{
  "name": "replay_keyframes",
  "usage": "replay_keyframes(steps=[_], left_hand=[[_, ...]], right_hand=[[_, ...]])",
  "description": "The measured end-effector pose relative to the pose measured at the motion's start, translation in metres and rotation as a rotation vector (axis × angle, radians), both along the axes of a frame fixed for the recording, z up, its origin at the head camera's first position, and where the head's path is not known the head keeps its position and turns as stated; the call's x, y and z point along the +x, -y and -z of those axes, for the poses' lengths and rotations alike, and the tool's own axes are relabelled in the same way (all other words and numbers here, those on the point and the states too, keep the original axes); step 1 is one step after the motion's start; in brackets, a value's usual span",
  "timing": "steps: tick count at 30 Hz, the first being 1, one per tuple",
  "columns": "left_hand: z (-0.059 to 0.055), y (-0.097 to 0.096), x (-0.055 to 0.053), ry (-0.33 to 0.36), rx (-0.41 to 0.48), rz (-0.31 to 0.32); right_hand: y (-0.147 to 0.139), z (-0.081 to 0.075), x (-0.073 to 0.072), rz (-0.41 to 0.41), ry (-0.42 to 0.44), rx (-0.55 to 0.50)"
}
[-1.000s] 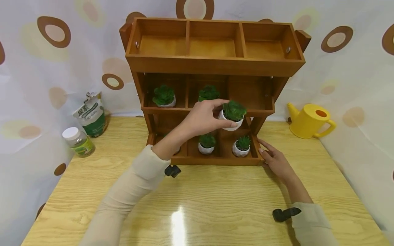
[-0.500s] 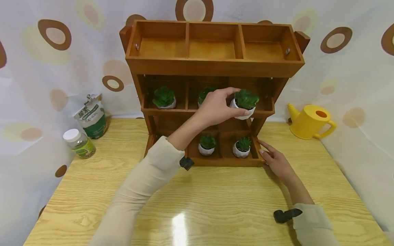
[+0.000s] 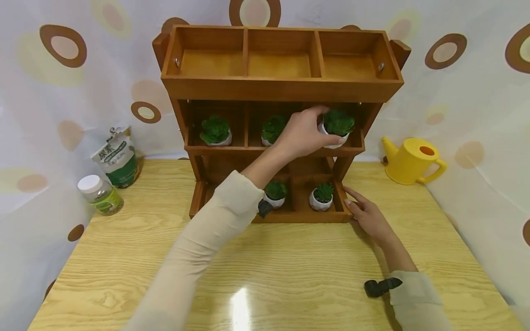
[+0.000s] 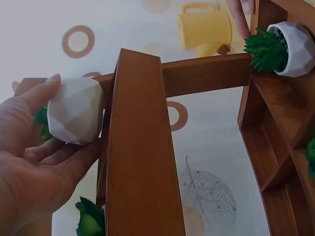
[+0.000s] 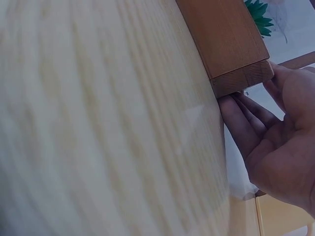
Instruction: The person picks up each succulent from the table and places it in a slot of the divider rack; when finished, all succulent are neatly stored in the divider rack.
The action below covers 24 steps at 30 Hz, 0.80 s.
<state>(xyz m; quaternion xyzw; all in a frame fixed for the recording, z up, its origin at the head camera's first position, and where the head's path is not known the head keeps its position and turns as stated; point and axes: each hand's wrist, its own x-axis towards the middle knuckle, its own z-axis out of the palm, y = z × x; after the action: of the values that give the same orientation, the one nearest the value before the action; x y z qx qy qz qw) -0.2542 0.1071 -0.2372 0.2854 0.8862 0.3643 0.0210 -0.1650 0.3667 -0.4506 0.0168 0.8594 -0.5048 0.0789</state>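
Note:
In the head view my left hand [image 3: 304, 133] holds a small potted succulent [image 3: 338, 123] by its white faceted pot, at the right compartment of the middle tier. The left wrist view shows the thumb and fingers around the white pot [image 4: 76, 110], close beside the tier's wooden front board [image 4: 142, 147]. The brown wooden shelf [image 3: 281, 89] has three tiers with three compartments each. My right hand [image 3: 368, 218] rests its fingers and thumb against the lower right corner of the shelf. In the right wrist view, the fingertips [image 5: 231, 110] meet the wooden end [image 5: 241, 78].
Potted succulents stand in the left [image 3: 216, 131] and middle [image 3: 273, 129] compartments of the middle tier. Two more, one central [image 3: 275, 192] and one right [image 3: 321, 196], show below. A yellow watering can [image 3: 414, 161], lidded jar [image 3: 101, 195] and green-white bag [image 3: 118, 158] flank the shelf.
My left hand has carried the potted succulent right and back, from in front of the shelf to the middle tier's right compartment. The right hand keeps its place at the shelf corner.

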Motion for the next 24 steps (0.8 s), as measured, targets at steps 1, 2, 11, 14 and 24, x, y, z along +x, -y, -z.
replay_keyframes(steps=[1, 2, 11, 14, 24], left_hand=[[-0.001, -0.003, -0.001, -0.007, -0.006, -0.001], [-0.001, -0.005, -0.002, -0.012, -0.013, -0.001], [0.003, -0.026, -0.011, -0.062, -0.070, -0.021], [0.008, -0.030, -0.012, -0.063, -0.092, -0.029], [0.014, -0.047, -0.011, -0.049, -0.147, -0.041]], right_hand=[[0.000, 0.000, 0.000, 0.000, 0.000, 0.001], [0.000, -0.001, 0.000, 0.001, 0.000, 0.002], [0.005, 0.001, -0.002, -0.005, 0.019, -0.001], [0.004, 0.002, -0.001, 0.000, 0.019, -0.001], [0.002, -0.003, 0.004, 0.004, 0.013, -0.011]])
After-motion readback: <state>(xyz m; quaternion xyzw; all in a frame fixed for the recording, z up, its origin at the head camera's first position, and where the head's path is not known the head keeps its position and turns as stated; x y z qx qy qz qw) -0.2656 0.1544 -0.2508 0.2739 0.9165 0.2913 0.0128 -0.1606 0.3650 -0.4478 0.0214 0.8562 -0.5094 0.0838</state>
